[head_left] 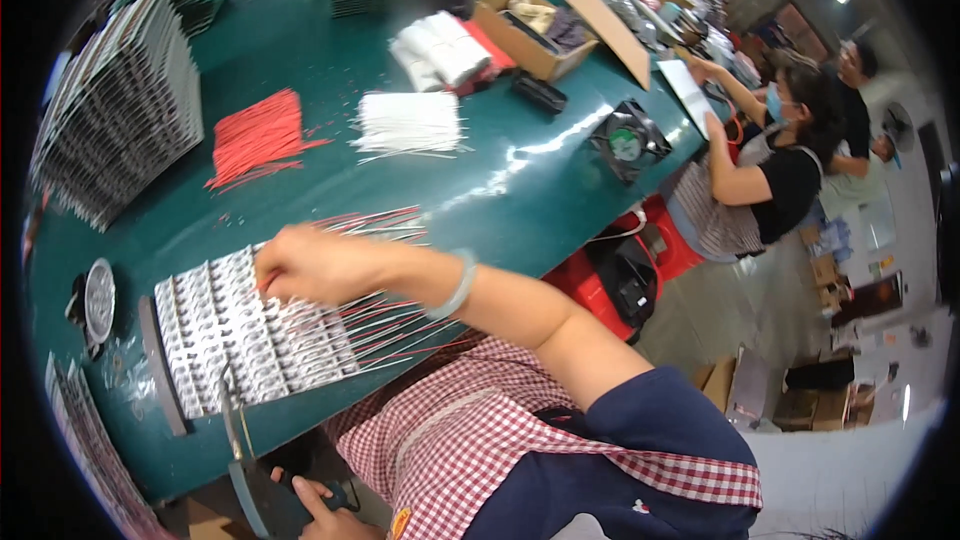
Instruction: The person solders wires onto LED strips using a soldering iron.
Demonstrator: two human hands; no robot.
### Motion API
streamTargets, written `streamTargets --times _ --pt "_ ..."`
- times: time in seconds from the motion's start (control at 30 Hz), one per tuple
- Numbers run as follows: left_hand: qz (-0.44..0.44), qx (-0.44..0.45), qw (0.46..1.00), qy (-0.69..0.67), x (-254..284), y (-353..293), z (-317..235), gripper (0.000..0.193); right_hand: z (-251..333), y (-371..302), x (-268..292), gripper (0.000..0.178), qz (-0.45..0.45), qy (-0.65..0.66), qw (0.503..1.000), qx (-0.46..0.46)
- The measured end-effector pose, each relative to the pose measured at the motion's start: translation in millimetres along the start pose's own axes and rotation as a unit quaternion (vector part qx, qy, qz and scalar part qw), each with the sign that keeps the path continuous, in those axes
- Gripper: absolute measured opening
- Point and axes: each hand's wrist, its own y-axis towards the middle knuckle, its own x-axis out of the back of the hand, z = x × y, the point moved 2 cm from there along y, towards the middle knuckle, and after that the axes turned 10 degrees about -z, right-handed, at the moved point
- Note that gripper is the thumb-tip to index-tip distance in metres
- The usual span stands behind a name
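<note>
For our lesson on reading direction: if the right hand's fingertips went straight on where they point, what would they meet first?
Most likely the white patterned panel just beneath the right hand; depth is unclear, so they may already touch.

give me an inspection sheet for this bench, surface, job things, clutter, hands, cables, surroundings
Surface: green table, glossy, with small scraps scattered on it.
Job's things: white panel with rows of dark shapes, wire ends sticking out on its right; red wires and white wires in separate bundles beyond.
Clutter: black fan, open cardboard box.
Hands: right hand over the panel, fingers bunched, hold unclear; left hand around a dark tool handle, partly cut off.
Cables: white cord near the table's edge.
Surroundings: co-worker holding a flat white piece; others behind.
</note>
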Motion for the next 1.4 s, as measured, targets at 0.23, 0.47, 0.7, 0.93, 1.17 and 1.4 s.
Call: streamTargets --times 0.23,0.47,0.7,0.93,1.17,1.4 --pt "0.02 0.028 0.991 -0.132 -11.2 -4.1 11.2 0.039 -8.5 -25.8 88.6 0.016 -0.07 -0.377 0.92 0.08" --pt "-0.01 0.039 0.983 -0.182 -16.8 -6.9 14.3 0.041 -52.3 -1.9 103.2 0.017 -0.032 -0.326 0.943 -0.051" --pt "-0.018 0.046 0.983 -0.177 -12.6 -6.0 11.4 0.043 -67.8 87.8 46.9 0.017 -0.067 -0.405 0.899 0.152" --pt "-0.042 0.064 0.989 -0.125 -17.4 2.7 5.7 0.029 -112.7 124.6 22.6 0.014 -0.169 -0.514 0.81 0.226" --pt "-0.069 0.009 0.974 0.215 9.1 22.7 17.5 0.063 -135.7 147.4 -14.2 0.016 -0.21 -0.539 0.775 0.255" --pt "-0.08 -0.168 0.97 0.154 -5.9 31.3 -11.5 0.056 -131.6 142.3 4.2 0.023 -0.215 -0.543 0.78 0.226"
